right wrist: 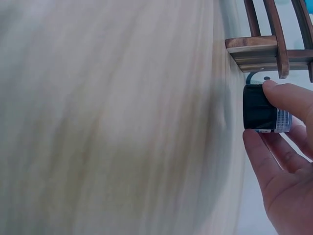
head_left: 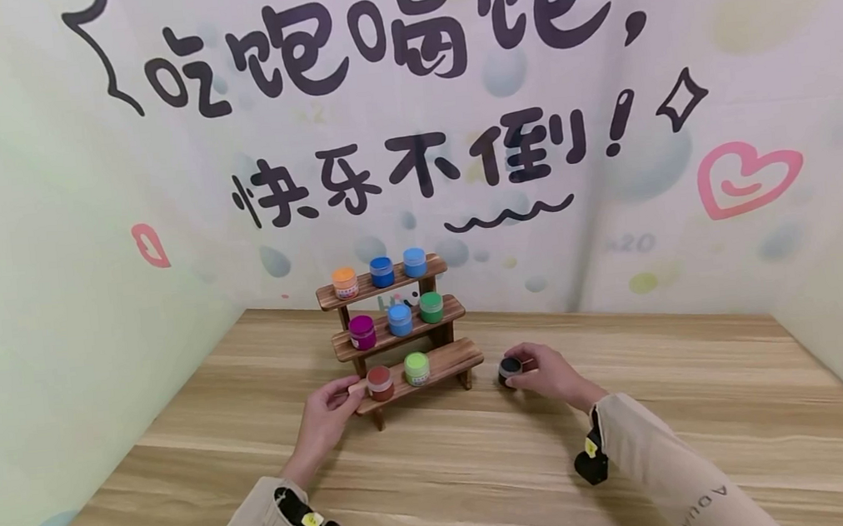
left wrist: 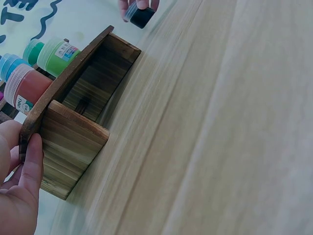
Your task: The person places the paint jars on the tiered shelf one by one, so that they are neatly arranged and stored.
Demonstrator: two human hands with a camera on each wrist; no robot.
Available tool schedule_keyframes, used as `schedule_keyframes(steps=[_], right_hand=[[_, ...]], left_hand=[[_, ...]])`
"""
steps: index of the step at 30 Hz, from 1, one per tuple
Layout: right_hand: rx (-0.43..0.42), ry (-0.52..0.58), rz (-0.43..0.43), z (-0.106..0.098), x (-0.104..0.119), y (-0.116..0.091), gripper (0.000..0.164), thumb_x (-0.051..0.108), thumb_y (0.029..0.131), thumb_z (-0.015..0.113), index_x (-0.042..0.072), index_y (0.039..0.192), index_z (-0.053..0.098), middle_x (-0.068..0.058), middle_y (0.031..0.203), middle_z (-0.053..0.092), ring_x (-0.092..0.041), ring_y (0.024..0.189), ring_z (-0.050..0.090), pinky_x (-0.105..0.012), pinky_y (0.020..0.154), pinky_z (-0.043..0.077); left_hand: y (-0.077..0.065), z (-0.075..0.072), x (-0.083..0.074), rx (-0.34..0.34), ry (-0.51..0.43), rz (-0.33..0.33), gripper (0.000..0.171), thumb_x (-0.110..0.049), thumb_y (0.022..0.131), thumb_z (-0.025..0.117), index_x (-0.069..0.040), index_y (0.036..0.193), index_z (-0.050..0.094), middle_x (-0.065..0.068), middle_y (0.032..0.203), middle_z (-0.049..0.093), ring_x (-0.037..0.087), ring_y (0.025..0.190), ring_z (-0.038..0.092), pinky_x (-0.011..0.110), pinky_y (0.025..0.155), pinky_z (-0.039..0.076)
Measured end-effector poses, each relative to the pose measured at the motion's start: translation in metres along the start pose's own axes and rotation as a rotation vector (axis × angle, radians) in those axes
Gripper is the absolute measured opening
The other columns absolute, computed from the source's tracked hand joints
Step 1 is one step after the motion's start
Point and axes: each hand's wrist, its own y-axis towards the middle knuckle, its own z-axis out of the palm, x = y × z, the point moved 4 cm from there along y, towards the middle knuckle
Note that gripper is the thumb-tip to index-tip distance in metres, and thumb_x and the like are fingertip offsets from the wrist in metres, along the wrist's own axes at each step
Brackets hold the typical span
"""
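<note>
My left hand [head_left: 327,415] pinches the left end of the lowest step of a three-tier wooden display stand [head_left: 454,359], thumb above and fingers beneath. A red-brown paint jar [head_left: 380,383] stands on that step close to my fingertips, with a light green paint jar [head_left: 416,369] to its right. To the right of the stand, my right hand [head_left: 549,374] holds a small black paint jar [right wrist: 259,108] between thumb and fingers. This jar is close over the tabletop, a short way from the step's right end.
Purple [head_left: 362,332], light blue [head_left: 400,320] and green [head_left: 431,307] jars line the middle step. On the top step are orange [head_left: 345,283], dark blue [head_left: 381,272] and light blue [head_left: 415,262] ones. Behind the wooden table [head_left: 440,478] hangs a printed cloth [head_left: 513,272].
</note>
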Motion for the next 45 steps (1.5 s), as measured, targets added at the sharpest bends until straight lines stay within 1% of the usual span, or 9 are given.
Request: schedule_keyframes(steps=[9,16,19,23,29,37,41,45], right_hand=[[0.005,-0.038,-0.075,-0.005,0.007,-0.012,0.038,0.009,0.076,0.069,-0.006,0.108,0.054,-0.016,0.098,0.059,-0.03,0.087,0.057,-0.039,0.075,0.046],[0.014,-0.031,-0.072,-0.008,0.014,-0.015,0.039,0.009,0.077,0.068,-0.003,0.111,0.054,-0.014,0.1,0.059,-0.03,0.09,0.056,-0.038,0.074,0.046],[0.016,-0.033,-0.091,-0.008,0.021,-0.014,0.04,0.009,0.077,0.068,-0.004,0.112,0.054,-0.014,0.1,0.059,-0.029,0.09,0.057,-0.037,0.074,0.046],[0.023,-0.046,-0.119,-0.008,0.031,-0.01,0.041,0.011,0.078,0.068,-0.004,0.113,0.053,-0.013,0.1,0.06,-0.028,0.09,0.057,-0.037,0.075,0.046],[0.032,-0.04,-0.157,-0.003,0.044,-0.003,0.042,0.012,0.078,0.067,-0.004,0.114,0.053,-0.014,0.101,0.059,-0.029,0.091,0.057,-0.038,0.075,0.046],[0.028,-0.032,-0.151,0.008,0.057,0.012,0.043,0.014,0.079,0.067,-0.001,0.117,0.053,-0.012,0.104,0.059,-0.027,0.093,0.057,-0.037,0.077,0.046],[0.023,-0.028,-0.146,0.015,0.063,0.02,0.043,0.012,0.079,0.067,-0.001,0.117,0.053,-0.012,0.104,0.06,-0.026,0.093,0.056,-0.038,0.08,0.045],[0.015,-0.024,-0.161,0.022,0.07,0.026,0.041,0.008,0.078,0.067,-0.003,0.116,0.053,-0.014,0.103,0.06,-0.026,0.091,0.057,-0.037,0.079,0.046]], left_hand=[[0.0,0.0,0.0,-0.005,-0.011,0.003,0.029,-0.007,0.084,0.06,0.01,0.108,0.057,0.022,0.105,0.058,0.022,0.089,0.058,0.016,0.066,0.045],[0.0,0.0,0.0,-0.001,-0.009,0.004,0.03,-0.007,0.084,0.059,0.01,0.108,0.056,0.022,0.105,0.058,0.024,0.09,0.058,0.016,0.066,0.045],[-0.001,0.0,-0.001,0.0,-0.001,0.002,0.03,-0.008,0.084,0.059,0.009,0.108,0.056,0.022,0.105,0.058,0.025,0.09,0.058,0.017,0.066,0.045],[-0.001,0.0,-0.001,0.002,0.007,-0.003,0.03,-0.009,0.084,0.059,0.009,0.109,0.056,0.021,0.105,0.058,0.025,0.091,0.058,0.017,0.065,0.045],[-0.001,0.0,-0.002,-0.001,0.002,-0.002,0.029,-0.008,0.084,0.06,0.008,0.108,0.057,0.021,0.105,0.058,0.022,0.089,0.058,0.018,0.065,0.045],[-0.003,0.0,-0.004,0.005,-0.009,0.015,0.031,-0.007,0.084,0.059,0.01,0.109,0.056,0.023,0.105,0.058,0.027,0.091,0.058,0.016,0.065,0.044],[-0.003,0.0,-0.004,0.005,-0.012,0.005,0.032,-0.008,0.084,0.059,0.01,0.11,0.055,0.023,0.106,0.057,0.028,0.093,0.057,0.015,0.064,0.044],[-0.003,0.0,-0.004,0.005,-0.007,-0.004,0.032,-0.009,0.085,0.059,0.01,0.111,0.055,0.023,0.107,0.057,0.028,0.094,0.056,0.015,0.064,0.043]])
